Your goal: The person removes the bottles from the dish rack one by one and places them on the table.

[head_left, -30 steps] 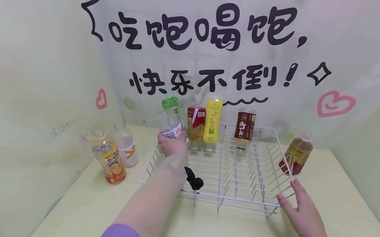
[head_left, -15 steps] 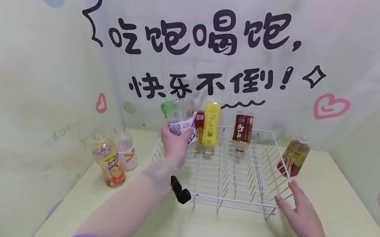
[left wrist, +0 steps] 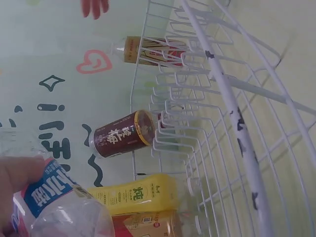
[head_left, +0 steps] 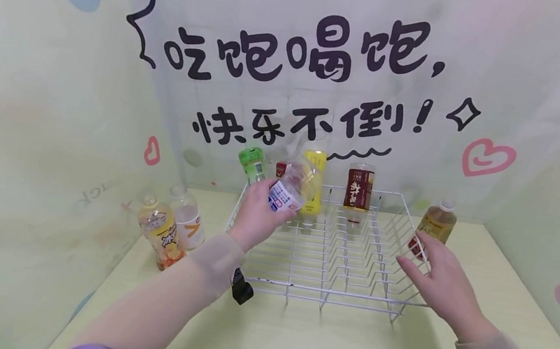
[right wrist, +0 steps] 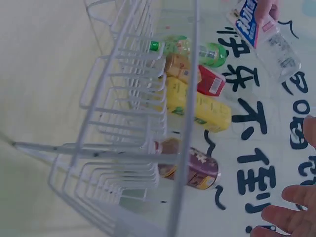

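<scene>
My left hand grips a clear plastic bottle with a white and blue label, tilted above the left part of a white wire dish rack. In the left wrist view, the thumb lies along that bottle's label. Upside down at the back of the rack stand a green bottle, a red-labelled bottle, a yellow bottle and a maroon-labelled bottle. My right hand, fingers extended, is at the rack's right side, overlapping its rim in the head view.
On the table, right of the rack, an amber drink bottle stands upright. Left of it are a yellow-labelled bottle and a clear white-labelled bottle. Behind rises a backdrop with black lettering.
My left hand has moved the clear bottle away from the green one, up and to the right, tilting it. The right hand has shifted slightly up and left along the rack's side.
</scene>
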`<state>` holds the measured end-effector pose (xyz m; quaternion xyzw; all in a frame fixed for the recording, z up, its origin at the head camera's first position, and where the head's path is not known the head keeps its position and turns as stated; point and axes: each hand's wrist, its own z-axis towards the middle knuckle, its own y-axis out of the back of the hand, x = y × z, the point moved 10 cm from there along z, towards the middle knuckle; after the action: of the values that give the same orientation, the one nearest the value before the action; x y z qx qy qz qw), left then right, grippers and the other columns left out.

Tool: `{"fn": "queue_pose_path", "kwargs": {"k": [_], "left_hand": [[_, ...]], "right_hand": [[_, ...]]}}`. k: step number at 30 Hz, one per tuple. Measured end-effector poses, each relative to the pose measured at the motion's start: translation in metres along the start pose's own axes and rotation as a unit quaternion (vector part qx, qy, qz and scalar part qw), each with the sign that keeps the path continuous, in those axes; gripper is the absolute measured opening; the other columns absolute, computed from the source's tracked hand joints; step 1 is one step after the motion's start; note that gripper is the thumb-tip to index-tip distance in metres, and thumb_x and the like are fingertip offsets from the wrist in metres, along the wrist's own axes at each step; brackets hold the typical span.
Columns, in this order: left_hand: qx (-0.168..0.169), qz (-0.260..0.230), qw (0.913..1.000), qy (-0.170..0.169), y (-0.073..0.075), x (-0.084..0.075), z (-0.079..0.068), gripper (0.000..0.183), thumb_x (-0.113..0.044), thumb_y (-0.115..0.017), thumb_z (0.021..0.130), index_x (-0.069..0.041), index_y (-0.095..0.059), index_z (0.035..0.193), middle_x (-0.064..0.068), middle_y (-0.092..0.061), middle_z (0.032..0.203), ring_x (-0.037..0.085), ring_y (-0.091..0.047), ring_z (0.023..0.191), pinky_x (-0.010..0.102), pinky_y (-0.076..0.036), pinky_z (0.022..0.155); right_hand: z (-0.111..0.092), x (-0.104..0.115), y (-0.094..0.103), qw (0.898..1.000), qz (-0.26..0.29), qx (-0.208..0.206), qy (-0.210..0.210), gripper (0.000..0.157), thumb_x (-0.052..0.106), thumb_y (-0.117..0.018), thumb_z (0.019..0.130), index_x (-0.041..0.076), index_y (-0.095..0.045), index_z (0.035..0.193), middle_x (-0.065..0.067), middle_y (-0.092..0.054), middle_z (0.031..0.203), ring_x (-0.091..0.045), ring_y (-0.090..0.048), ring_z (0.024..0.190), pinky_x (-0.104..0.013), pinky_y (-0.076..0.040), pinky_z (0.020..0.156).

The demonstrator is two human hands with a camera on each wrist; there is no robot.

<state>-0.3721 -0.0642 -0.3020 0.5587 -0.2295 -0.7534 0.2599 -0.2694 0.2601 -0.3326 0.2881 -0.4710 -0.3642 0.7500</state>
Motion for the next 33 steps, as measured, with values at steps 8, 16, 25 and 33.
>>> {"fn": "queue_pose_path", "kwargs": {"k": [8, 16, 25, 33], "left_hand": [[0.04, 0.177, 0.9797, -0.086, -0.015, -0.022, -0.006, 0.078, -0.035, -0.081, 0.076, -0.015, -0.044, 0.141, 0.004, -0.049, 0.133, 0.022, -0.048, 0.11, 0.045, -0.041, 0.098], [0.061, 0.306, 0.9288, -0.2, -0.037, -0.051, -0.022, 0.074, -0.032, -0.079, 0.078, -0.015, -0.044, 0.141, 0.005, -0.05, 0.135, 0.026, -0.047, 0.123, 0.048, -0.036, 0.105], [0.039, 0.383, 0.8734, -0.298, -0.052, -0.077, -0.045, 0.064, -0.031, -0.072, 0.085, -0.013, -0.045, 0.14, 0.002, -0.052, 0.133, 0.022, -0.049, 0.122, 0.042, -0.038, 0.106], [0.027, 0.385, 0.8646, -0.322, -0.055, -0.081, -0.05, 0.064, -0.032, -0.071, 0.086, -0.011, -0.043, 0.14, 0.002, -0.053, 0.13, 0.019, -0.049, 0.12, 0.037, -0.036, 0.108]], "right_hand": [[0.036, 0.065, -0.003, 0.988, -0.105, -0.008, 0.115, 0.076, 0.05, -0.064, 0.088, 0.004, -0.041, 0.144, -0.019, -0.043, 0.145, -0.042, -0.035, 0.133, -0.061, -0.03, 0.105], [0.049, 0.129, -0.034, 0.951, -0.195, -0.013, 0.239, 0.083, 0.048, -0.071, 0.082, 0.003, -0.039, 0.145, -0.014, -0.036, 0.151, -0.035, -0.028, 0.139, -0.049, -0.02, 0.115], [0.06, 0.148, -0.066, 0.937, -0.26, 0.014, 0.235, 0.088, 0.042, -0.08, 0.076, -0.002, -0.042, 0.141, -0.019, -0.045, 0.143, -0.037, -0.041, 0.132, -0.047, -0.03, 0.111], [0.059, 0.154, -0.068, 0.93, -0.261, -0.022, 0.258, 0.078, 0.036, -0.084, 0.072, -0.003, -0.051, 0.131, -0.017, -0.058, 0.122, -0.034, -0.056, 0.112, -0.045, -0.044, 0.1]]}}
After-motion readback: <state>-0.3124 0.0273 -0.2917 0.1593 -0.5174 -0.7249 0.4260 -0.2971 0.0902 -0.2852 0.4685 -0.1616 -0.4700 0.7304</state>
